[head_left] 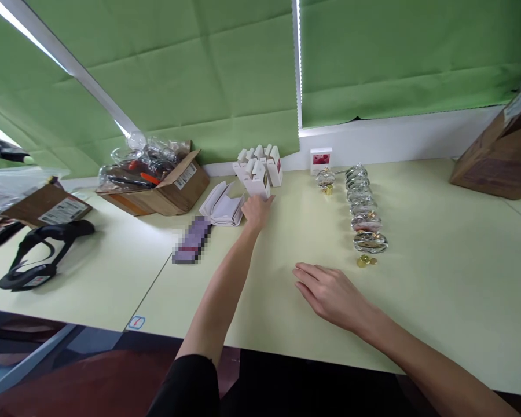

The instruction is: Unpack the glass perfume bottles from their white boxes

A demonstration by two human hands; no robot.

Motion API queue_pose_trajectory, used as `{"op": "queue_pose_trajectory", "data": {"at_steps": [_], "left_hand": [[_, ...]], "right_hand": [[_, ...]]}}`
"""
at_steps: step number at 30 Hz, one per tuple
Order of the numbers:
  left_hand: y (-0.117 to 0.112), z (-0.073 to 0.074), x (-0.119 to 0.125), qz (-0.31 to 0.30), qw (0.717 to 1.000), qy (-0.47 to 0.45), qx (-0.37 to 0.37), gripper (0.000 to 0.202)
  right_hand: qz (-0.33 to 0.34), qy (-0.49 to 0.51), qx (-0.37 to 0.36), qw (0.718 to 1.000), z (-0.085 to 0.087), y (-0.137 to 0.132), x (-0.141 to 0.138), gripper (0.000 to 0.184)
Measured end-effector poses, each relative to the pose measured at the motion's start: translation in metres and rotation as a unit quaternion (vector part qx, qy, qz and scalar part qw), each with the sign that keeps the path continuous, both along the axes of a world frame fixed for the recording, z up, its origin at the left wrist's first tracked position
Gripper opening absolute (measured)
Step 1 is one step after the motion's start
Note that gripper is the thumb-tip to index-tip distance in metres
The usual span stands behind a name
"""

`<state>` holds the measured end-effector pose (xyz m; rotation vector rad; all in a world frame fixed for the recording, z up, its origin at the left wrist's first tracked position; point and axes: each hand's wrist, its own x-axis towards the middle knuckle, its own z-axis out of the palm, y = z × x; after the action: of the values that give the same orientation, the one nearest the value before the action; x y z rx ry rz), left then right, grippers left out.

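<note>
Resting palm down on the pale table [438,278], the right hand [332,295] lies open, fingers loosely spread, just short of the gold caps [363,261] at the near end of a row of glass bottles [364,220]. The left hand [258,211] reaches forward, its fingers curled against the foot of a cluster of upright white cartons [258,168]; whether it grips one, I cannot tell. An open white booklet [221,205] lies just beside that hand. Farther back, an open cardboard box [169,200] of plastic-wrapped glassware sits before a green blind [156,75].
</note>
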<state>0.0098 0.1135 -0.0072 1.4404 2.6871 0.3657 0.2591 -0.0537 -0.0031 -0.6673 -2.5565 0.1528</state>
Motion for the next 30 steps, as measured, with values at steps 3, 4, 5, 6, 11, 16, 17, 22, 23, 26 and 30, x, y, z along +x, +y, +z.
{"op": "queue_pose_trajectory", "data": {"at_steps": [3, 4, 5, 6, 11, 16, 17, 22, 23, 26, 30], "left_hand": [[-0.007, -0.007, 0.015, -0.067, 0.997, 0.036, 0.012, 0.057], [-0.007, -0.009, 0.021, -0.098, 0.994, 0.045, 0.016, 0.053], [-0.007, -0.01, 0.028, -0.126, 0.991, 0.05, 0.02, 0.049], [-0.004, -0.01, 0.034, -0.15, 0.987, 0.054, 0.025, 0.044], [0.024, 0.004, 0.059, -0.262, 0.961, 0.053, 0.076, 0.031], [0.072, 0.027, 0.069, -0.323, 0.939, 0.059, 0.102, 0.044], [0.082, 0.031, 0.071, -0.324, 0.939, 0.057, 0.103, 0.048], [0.13, 0.048, 0.079, -0.335, 0.935, 0.049, 0.105, 0.06], [0.137, 0.05, 0.081, -0.337, 0.935, 0.044, 0.105, 0.061], [0.151, 0.048, 0.084, -0.343, 0.933, 0.034, 0.101, 0.057], [0.162, 0.04, 0.089, -0.351, 0.928, 0.028, 0.118, 0.042]], "right_hand": [[0.009, -0.006, -0.002, 1.0, 0.002, -0.003, 0.001, 0.025], [0.01, -0.006, -0.006, 1.0, 0.003, -0.004, 0.001, 0.025], [0.011, -0.008, -0.01, 1.0, 0.003, -0.005, 0.001, 0.025], [0.013, -0.01, -0.013, 1.0, 0.004, -0.005, 0.001, 0.025], [0.013, -0.038, -0.024, 0.999, 0.005, -0.006, 0.001, 0.023], [0.005, -0.052, -0.019, 0.998, 0.006, -0.005, -0.001, 0.018], [0.003, -0.054, -0.016, 0.998, 0.006, -0.004, -0.001, 0.018], [-0.018, -0.041, -0.02, 0.999, 0.013, 0.001, 0.001, 0.021], [-0.023, -0.033, -0.023, 0.999, 0.015, 0.002, 0.002, 0.022], [-0.039, -0.008, -0.029, 0.999, 0.02, 0.005, 0.005, 0.021], [-0.04, 0.011, -0.031, 0.999, 0.023, 0.006, 0.008, 0.021]]}}
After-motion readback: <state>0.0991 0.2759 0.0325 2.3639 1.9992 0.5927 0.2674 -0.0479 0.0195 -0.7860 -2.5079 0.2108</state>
